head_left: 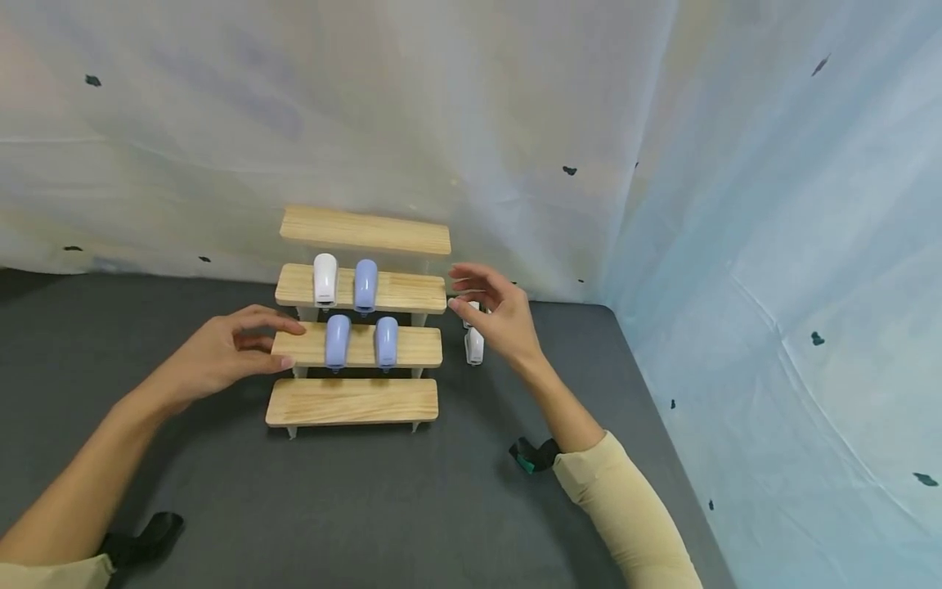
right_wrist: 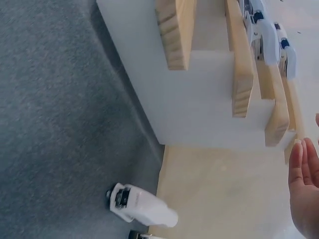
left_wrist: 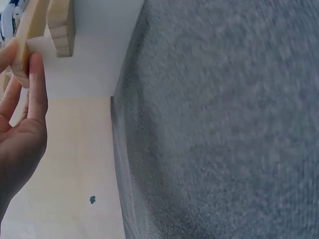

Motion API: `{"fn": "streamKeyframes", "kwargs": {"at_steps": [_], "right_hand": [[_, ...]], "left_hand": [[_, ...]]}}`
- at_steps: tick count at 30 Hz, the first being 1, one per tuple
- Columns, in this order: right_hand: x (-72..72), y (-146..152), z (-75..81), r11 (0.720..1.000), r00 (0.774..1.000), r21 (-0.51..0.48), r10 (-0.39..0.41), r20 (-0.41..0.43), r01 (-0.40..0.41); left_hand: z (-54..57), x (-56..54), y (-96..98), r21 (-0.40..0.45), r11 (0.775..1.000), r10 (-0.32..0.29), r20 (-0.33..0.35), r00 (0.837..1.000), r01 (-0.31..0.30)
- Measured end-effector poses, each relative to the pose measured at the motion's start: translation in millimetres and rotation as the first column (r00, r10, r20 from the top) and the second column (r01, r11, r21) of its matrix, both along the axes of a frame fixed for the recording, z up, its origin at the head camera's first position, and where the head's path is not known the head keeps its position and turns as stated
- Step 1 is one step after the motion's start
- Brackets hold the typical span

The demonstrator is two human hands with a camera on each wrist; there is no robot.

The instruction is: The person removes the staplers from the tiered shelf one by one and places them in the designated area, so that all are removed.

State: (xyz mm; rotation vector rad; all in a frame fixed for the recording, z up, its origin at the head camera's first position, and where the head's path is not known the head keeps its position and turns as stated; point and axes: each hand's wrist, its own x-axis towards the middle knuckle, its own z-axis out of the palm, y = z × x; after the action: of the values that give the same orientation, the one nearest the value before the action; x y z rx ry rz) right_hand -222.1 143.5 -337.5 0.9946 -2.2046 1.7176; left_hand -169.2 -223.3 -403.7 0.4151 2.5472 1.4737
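Note:
My left hand (head_left: 221, 352) pinches the left end of a wooden shelf board (head_left: 309, 343) on the tiered display stand; the left wrist view shows thumb and fingers on its edge. On that board stand two lavender staplers, a left one (head_left: 338, 340) and a right one (head_left: 386, 342). One tier higher are a white stapler (head_left: 325, 280) and another lavender stapler (head_left: 365, 285). My right hand (head_left: 496, 315) hovers just right of the stand, fingers loosely bent, holding nothing I can see. Below it on the table lies a white stapler (head_left: 474, 347), with another partly hidden behind the fingers.
The top board (head_left: 364, 229) and bottom board (head_left: 352, 401) of the stand bear nothing. A dark grey table surface (head_left: 353, 507) spreads around it. Pale cloth walls rise behind (head_left: 456, 106) and at the right (head_left: 773, 286). Black straps sit at both wrists.

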Motion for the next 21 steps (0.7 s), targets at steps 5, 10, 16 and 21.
{"fn": "streamKeyframes", "kwargs": {"at_steps": [5, 10, 16, 21], "right_hand": [[-1.3, -9.3, 2.7, 0.999, 0.998, -0.002, 0.053, -0.018, -0.053], [-3.8, -18.6, 8.1, 0.997, 0.997, 0.001, 0.080, -0.011, -0.080], [-5.0, -28.2, 12.5, 0.994, 0.994, 0.026, 0.105, 0.019, -0.105], [-2.7, -36.3, 17.6, 0.991, 0.993, 0.069, 0.113, 0.039, -0.115]], "left_hand": [[-2.8, 0.4, 0.7, -0.028, 1.000, 0.009, 0.006, 1.000, -0.009], [-3.9, -0.7, 0.8, -0.041, 0.999, 0.013, 0.003, 1.000, -0.013], [-3.8, -0.2, 1.0, -0.044, 0.999, 0.005, -0.006, 1.000, -0.006], [-2.7, 0.1, 1.2, -0.036, 0.999, 0.004, -0.014, 1.000, -0.004]]}}
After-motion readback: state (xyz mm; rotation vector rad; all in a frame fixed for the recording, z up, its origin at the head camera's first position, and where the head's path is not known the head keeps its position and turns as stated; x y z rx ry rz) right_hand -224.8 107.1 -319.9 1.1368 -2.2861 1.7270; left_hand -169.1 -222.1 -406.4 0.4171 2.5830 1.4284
